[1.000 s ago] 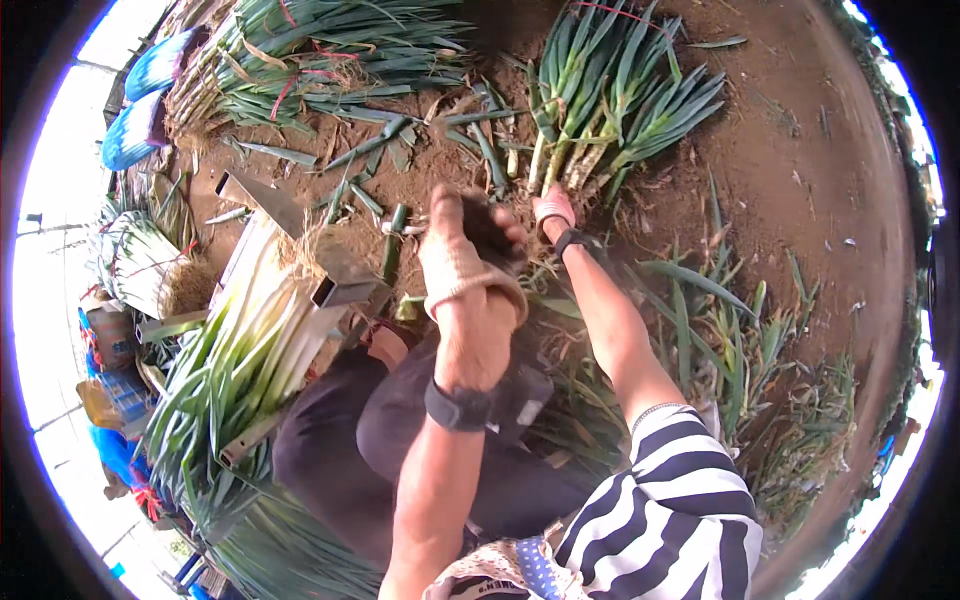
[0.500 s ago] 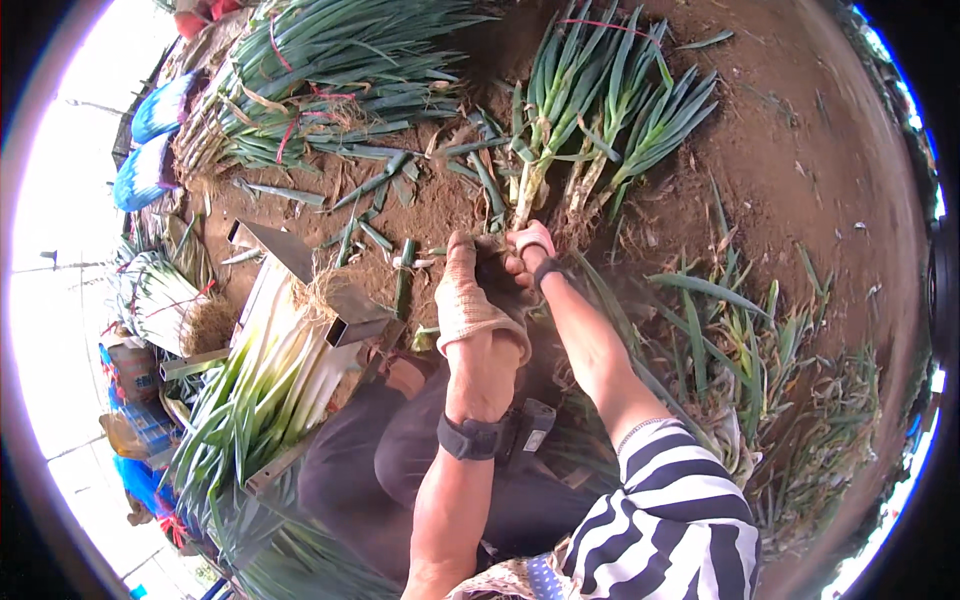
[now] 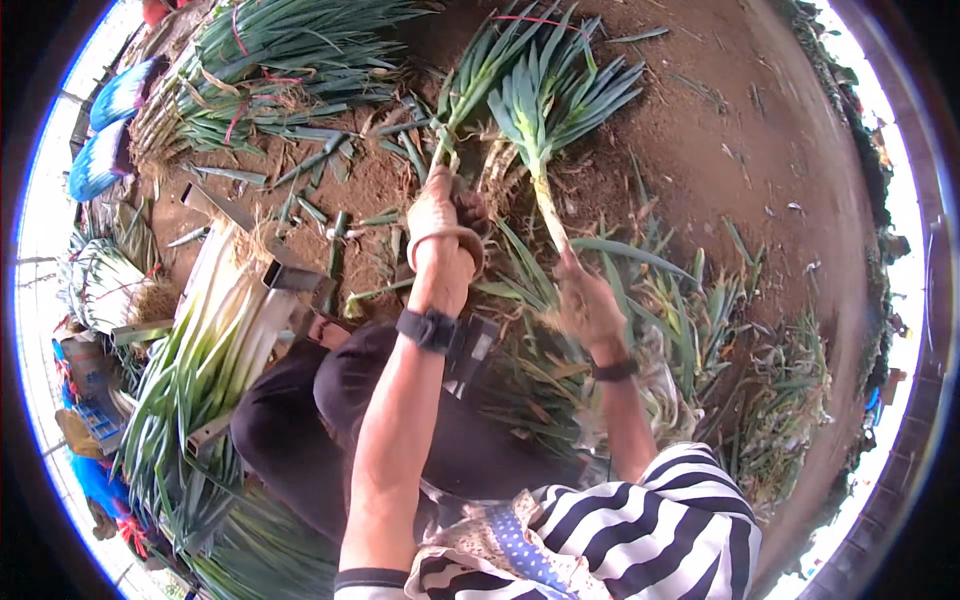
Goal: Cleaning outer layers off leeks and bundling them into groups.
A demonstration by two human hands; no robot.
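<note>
My left hand [image 3: 437, 215], in a tan work glove, is closed around the lower stem of a long green onion [image 3: 478, 85] whose green leaves point away from me. To its right, my right hand [image 3: 590, 308] grips the root end of another green onion [image 3: 545, 190], its pale stem slanting up to a spread of dark leaves. Between the two stalks, some dry pale stems and roots [image 3: 497, 163] lie on the soil. My fingers are partly hidden, and the right hand is slightly blurred.
A metal-framed rack [image 3: 296, 277] at my left holds cleaned green onions [image 3: 205, 325]. Tied bundles [image 3: 290, 60] lie at the far left, near blue-wrapped packages [image 3: 100, 160]. Leaf scraps [image 3: 690, 320] cover the brown soil [image 3: 720, 140] on the right.
My right hand has drawn back and right, bringing a green onion apart from the others. My left hand has reached forward and now holds a stem. The view has shifted, moving the surroundings left.
</note>
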